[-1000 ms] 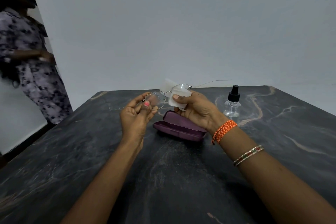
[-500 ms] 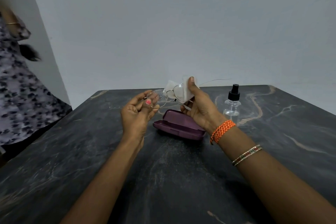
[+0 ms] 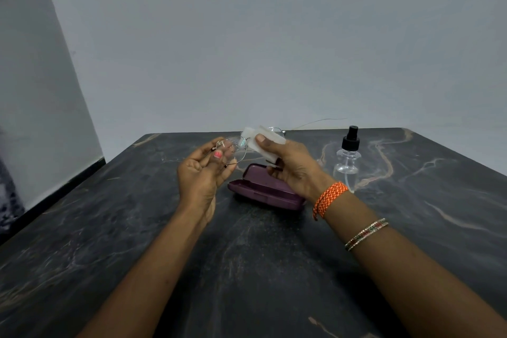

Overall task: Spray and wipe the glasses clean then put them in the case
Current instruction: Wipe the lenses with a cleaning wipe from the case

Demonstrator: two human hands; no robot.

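Head view: left hand [image 3: 203, 173], fingers curled, pinching the left lens rim of wire-framed glasses [image 3: 236, 149], held above the table [image 3: 137, 228]; right hand [image 3: 290, 164], thumb pressing a white cloth [image 3: 264, 143] over the other lens; purple case [image 3: 263, 189], open, below the hands at 6 o'clock from the glasses; spray bottle [image 3: 348, 162], upright, at 3 o'clock from the case, apart from it.

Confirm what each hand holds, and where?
Left hand: thin wire-framed glasses, pinched at one lens rim. Right hand: white folded wipe, pressed over the other lens.
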